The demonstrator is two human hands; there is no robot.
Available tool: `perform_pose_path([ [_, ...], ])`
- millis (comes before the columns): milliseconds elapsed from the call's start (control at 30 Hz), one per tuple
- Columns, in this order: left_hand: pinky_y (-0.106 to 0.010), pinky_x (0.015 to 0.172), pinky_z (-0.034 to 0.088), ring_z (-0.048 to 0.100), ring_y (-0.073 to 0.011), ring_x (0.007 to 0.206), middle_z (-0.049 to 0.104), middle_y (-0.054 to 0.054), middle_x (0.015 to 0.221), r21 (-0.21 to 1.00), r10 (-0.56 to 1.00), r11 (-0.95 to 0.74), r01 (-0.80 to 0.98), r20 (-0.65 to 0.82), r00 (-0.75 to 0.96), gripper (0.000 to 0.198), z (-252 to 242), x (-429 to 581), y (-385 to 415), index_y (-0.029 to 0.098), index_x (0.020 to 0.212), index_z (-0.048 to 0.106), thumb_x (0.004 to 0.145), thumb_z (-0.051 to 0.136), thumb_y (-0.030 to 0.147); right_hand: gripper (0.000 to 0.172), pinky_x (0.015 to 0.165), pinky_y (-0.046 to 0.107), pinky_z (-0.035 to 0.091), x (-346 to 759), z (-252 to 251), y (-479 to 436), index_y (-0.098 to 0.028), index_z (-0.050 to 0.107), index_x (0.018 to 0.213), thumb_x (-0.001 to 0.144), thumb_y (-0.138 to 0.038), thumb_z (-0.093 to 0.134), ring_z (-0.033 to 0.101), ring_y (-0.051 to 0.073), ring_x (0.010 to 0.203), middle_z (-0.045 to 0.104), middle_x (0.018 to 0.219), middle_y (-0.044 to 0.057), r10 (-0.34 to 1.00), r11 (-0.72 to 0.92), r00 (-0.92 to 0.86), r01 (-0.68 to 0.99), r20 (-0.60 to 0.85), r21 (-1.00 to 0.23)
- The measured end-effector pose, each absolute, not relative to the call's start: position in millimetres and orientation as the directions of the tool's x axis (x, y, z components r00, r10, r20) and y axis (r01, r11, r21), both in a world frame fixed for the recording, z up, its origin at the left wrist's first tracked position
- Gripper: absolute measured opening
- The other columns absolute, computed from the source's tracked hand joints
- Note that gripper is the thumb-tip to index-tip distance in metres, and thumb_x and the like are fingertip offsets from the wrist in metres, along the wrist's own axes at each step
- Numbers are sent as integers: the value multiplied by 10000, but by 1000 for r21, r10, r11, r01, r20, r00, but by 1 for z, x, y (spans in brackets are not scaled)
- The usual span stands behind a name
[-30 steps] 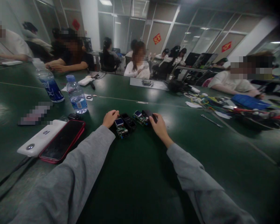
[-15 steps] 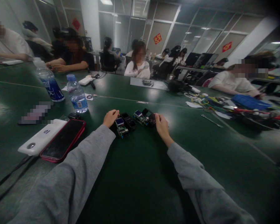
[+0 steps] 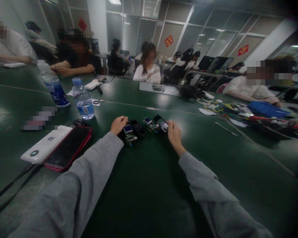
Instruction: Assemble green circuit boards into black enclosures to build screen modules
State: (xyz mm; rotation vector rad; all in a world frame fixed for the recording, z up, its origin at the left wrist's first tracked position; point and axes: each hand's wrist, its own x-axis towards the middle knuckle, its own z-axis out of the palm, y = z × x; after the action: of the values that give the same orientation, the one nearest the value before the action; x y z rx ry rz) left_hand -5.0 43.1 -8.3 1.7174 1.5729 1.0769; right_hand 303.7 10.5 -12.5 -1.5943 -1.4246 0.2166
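My right hand pinches the right edge of a black rectangular case, tilted so that its glossy face catches the light. Touching or just left of that case is a green circuit board with a small screen. My left hand has its fingers curled in at the upper left of a second circuit board, which also carries a small screen. What those fingertips grip, if anything, is hidden. Between the two boards a second black case lies on the green table.
Left of my arm are a red-edged phone, a white power bank with a cable, and a clear water bottle. A blue-labelled bottle stands behind. Tangled wires and a thin metal tool lie right.
The case in my right hand has turned, and its face now shows a bright reflection. My right hand has shifted slightly to the right. My left hand keeps its place beside the board.
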Motion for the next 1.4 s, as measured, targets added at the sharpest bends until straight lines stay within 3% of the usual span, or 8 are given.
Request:
perform_pose_path([
  [933, -269, 627, 398, 548, -155, 647, 603, -6, 662, 834, 982, -157, 529, 190, -8, 374, -9, -6, 43, 203, 708, 601, 886, 418, 477, 814, 790, 365, 419, 304, -16, 13, -152, 641, 990, 879, -765, 117, 580, 252, 870, 656, 937, 135, 845, 89, 341, 670, 413, -737],
  [1400, -272, 606, 391, 547, -150, 617, 598, -1, 647, 836, 983, -154, 526, 183, -3, 372, -9, -5, 43, 203, 706, 596, 895, 422, 473, 703, 750, 337, 410, 301, -14, 11, -187, 604, 1040, 908, -711, 155, 585, 246, 845, 649, 928, 106, 874, 107, 270, 703, 403, -703],
])
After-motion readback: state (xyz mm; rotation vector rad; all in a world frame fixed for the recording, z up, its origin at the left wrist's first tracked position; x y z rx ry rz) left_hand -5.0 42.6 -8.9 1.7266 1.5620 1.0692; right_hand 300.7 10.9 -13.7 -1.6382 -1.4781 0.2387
